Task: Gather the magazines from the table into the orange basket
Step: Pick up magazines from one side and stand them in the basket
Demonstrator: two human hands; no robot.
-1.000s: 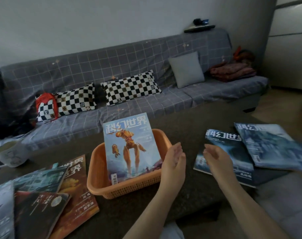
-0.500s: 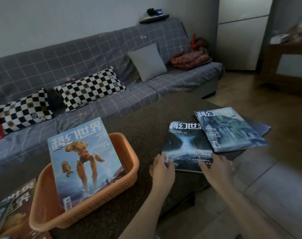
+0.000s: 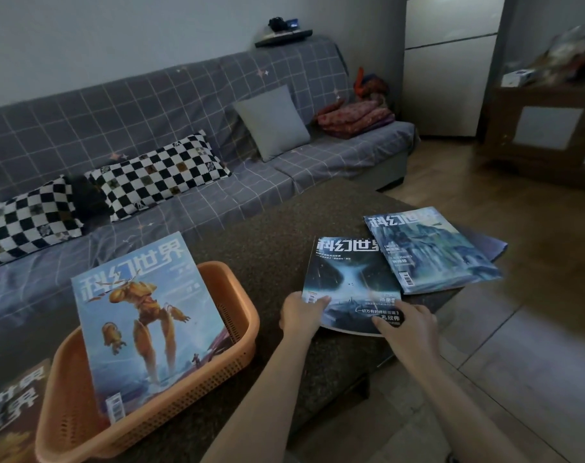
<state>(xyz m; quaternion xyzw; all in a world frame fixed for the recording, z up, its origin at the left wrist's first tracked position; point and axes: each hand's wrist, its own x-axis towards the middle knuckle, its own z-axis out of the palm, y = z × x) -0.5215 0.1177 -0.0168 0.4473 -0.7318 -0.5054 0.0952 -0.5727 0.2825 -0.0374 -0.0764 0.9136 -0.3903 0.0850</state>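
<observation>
An orange basket [image 3: 237, 332] stands on the dark table [image 3: 271, 235] at the lower left, with a light blue magazine [image 3: 147, 315] showing a golden robot leaning inside it. To the right lies a dark blue magazine [image 3: 349, 282]. My left hand [image 3: 301, 315] grips its near left corner, thumb on the cover. My right hand [image 3: 406, 324] rests on its near right edge, fingers on the cover. A pale blue magazine [image 3: 431, 252] overlaps its far right corner, lying on another dark one [image 3: 484, 243].
A brown magazine [image 3: 13, 406] lies at the table's left edge beside the basket. Behind the table runs a grey checked sofa [image 3: 150, 105] with checkered pillows [image 3: 157, 172]. A wooden floor, a white fridge [image 3: 448, 65] and a cabinet [image 3: 548, 128] are to the right.
My view has swung right. Both hands travelled from beside the basket to the dark blue magazine, and my left hand has closed on its corner.
</observation>
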